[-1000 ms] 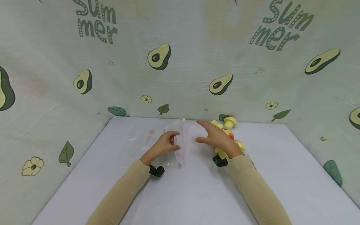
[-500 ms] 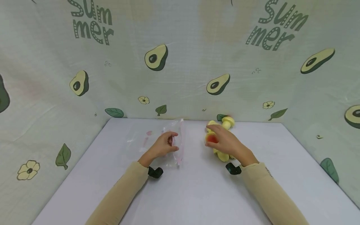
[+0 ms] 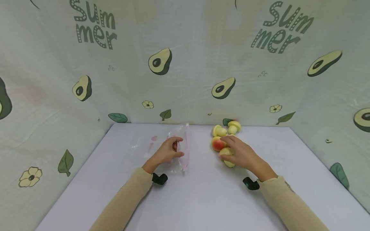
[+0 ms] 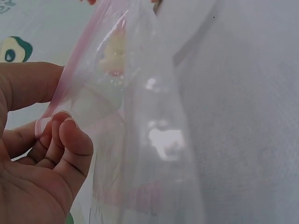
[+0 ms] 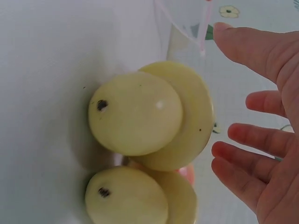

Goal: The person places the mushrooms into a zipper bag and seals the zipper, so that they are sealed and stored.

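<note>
On the white surface (image 3: 188,202), the left hand (image 3: 164,151) grips the clear bag (image 3: 153,142) with curled fingers, the mouth facing right. Right of the bag lies a yellow mushroom (image 3: 226,153), long axis roughly front to back, stem nearest; the right hand (image 3: 244,156) beside it, fingers wide, could roll it by closing hastily.

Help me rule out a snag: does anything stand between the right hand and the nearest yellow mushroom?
Nothing visible: in the right wrist view, no other object lies between the right hand and that yellow mushroom.
</note>
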A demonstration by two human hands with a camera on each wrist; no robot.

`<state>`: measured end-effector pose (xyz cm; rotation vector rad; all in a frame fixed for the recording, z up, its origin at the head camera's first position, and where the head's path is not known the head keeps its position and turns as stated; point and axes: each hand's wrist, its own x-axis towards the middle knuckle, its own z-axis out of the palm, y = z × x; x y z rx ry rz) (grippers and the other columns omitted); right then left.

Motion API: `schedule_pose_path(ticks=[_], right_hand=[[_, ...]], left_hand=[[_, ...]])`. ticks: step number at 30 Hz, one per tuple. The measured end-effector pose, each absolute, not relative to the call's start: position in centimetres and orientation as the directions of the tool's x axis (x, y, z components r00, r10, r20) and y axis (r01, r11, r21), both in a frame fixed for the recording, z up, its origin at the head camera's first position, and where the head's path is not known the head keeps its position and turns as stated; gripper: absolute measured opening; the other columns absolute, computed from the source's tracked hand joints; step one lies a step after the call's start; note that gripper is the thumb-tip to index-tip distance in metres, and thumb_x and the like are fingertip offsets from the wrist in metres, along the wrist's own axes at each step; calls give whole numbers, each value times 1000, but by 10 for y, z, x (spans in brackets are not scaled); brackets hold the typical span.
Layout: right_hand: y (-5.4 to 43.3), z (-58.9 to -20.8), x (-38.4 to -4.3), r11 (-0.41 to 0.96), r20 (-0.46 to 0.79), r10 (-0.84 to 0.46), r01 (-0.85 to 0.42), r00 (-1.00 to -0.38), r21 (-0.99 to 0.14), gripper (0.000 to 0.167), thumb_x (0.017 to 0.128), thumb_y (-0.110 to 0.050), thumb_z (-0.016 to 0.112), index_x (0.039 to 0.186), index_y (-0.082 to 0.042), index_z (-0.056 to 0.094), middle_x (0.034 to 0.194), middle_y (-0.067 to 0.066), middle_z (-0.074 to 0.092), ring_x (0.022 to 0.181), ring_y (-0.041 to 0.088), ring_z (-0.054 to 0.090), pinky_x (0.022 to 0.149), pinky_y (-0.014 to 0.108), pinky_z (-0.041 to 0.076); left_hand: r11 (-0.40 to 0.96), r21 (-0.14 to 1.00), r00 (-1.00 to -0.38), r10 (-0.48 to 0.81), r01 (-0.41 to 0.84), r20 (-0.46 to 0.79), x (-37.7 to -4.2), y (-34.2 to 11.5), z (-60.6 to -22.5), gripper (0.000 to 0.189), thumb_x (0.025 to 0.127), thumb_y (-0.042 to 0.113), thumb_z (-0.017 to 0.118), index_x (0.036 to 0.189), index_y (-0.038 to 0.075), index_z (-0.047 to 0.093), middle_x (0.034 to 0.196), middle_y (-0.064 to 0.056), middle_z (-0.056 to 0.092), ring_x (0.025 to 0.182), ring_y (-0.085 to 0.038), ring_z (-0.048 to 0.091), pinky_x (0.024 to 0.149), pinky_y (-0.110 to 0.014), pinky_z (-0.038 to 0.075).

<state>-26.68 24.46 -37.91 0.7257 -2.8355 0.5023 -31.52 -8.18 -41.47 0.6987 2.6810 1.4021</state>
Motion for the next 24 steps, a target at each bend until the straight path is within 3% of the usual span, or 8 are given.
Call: schedule_pose_path(ticks=[8, 19, 24], right_hand=[[250, -383, -259, 845, 260, -422, -480, -869, -234, 69, 80, -42, 75, 134, -8, 51, 134, 11, 48, 121, 32, 45, 93, 53, 43], [254, -388, -256, 859, 278, -421, -478, -864, -184, 53, 78, -40, 77, 118, -10, 60, 114, 5, 52, 96, 22, 50, 75, 42, 47], [252, -387, -258, 864, 248, -420, -468, -873, -185, 51, 77, -38, 78, 116, -12, 60, 114, 5, 50, 93, 21, 50, 72, 41, 46]], left_hand=[[499, 776, -893, 413, 385, 178, -313, -86, -412, 60, 76, 8, 80, 128, -2, 54, 78, -5, 48, 70, -16, 46, 58, -25, 38], [476, 782, -883, 428, 402, 194, -315, -88, -416, 59, 76, 8, 80, 128, -3, 53, 78, -4, 48, 70, -16, 46, 58, -25, 38], [484, 789, -894, 411, 379, 177, -313, -90, -415, 60, 76, 8, 80, 128, -2, 53, 78, -5, 49, 70, -16, 46, 58, -25, 38]])
